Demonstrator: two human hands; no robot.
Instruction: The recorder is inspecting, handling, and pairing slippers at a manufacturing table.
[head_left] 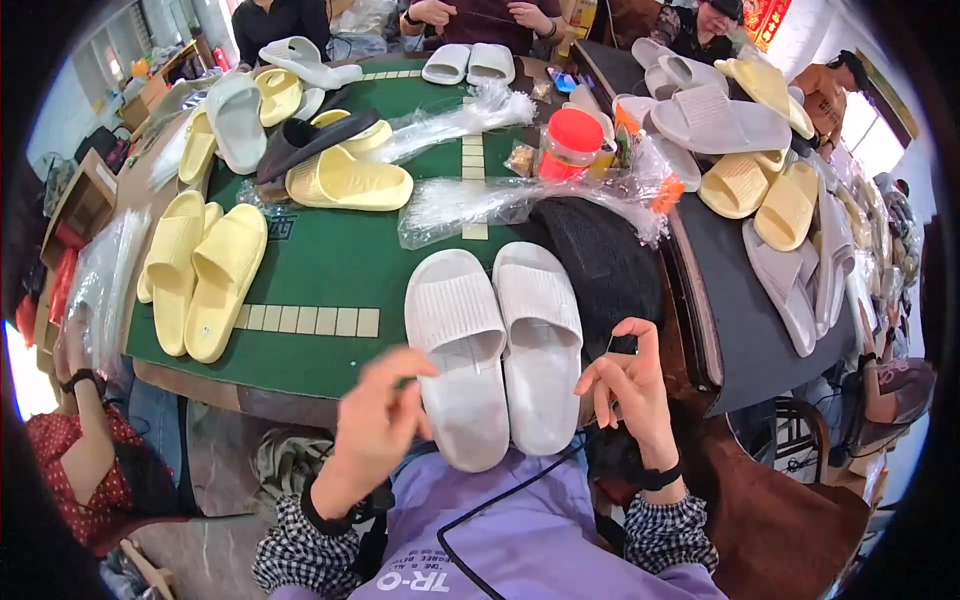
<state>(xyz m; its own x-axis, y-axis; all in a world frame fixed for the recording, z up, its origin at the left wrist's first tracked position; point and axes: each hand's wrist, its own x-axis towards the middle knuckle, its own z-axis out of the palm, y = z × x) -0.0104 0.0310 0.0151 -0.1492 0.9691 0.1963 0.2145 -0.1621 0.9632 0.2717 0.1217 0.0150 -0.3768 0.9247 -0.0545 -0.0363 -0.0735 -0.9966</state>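
My left hand [375,425] hangs at the lower centre of the frame, blurred, its fingers [405,365] curled loosely with the thumb reaching toward the heel of the left slipper; I cannot tell whether it actually touches the sole, and it grips nothing that I can see; my right hand [630,385] is raised just right of centre, its fingers [640,335] pinched together, perhaps on something thin and dark, too small to make out; between the two hands lies a pair of white slide slippers [495,350], side by side and touching, toes pointing up the frame, heels hanging over the near edge of the desk [330,265] toward my purple top [520,530]; the desk has a green felt surface with a row of pale tiles [305,320] at centre left; left of that sits a pair of yellow slippers [200,275], well apart from the white pair; more yellow and white slippers [300,130] are heaped in the upper left, and a larger pile [740,150] fills the upper right; crumpled clear plastic bags [500,200] lie across the upper centre, just above the white pair, beside a jar with an orange-red lid [572,135]; a black cable [480,510] loops over my top; other people sit along the far edge and at lower left.
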